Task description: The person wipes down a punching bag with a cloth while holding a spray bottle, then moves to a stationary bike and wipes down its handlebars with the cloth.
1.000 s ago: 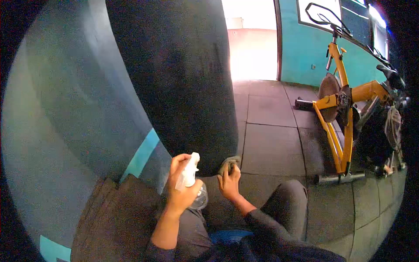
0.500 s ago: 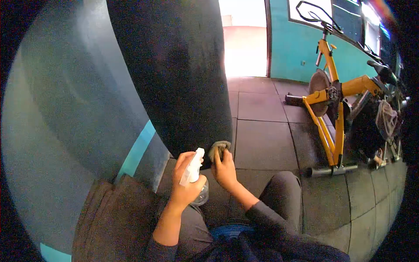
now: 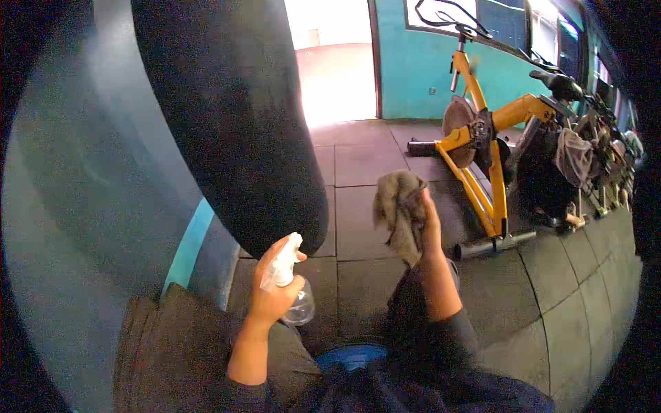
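My left hand (image 3: 274, 292) is wrapped round a spray bottle (image 3: 299, 308) with a white trigger head and a clear body. Just beyond it hangs a long black punching bag (image 3: 237, 124), its rounded lower end near the nozzle. To the right, my right hand (image 3: 432, 237) holds a crumpled grey-brown cloth (image 3: 399, 210) up over the floor, apart from the bag. The cloth hides part of that hand's fingers.
A yellow exercise bike (image 3: 490, 138) stands at the right, with more bikes behind it. A grey wall with a teal stripe (image 3: 189, 244) runs along the left. Stacked dark mats (image 3: 165, 344) lie at lower left. A bright doorway (image 3: 337, 76) is at the back.
My right hand has moved away from the bag's lower end, up and to the right, with the cloth. The view has turned a little to the right. My left hand still holds the bottle.
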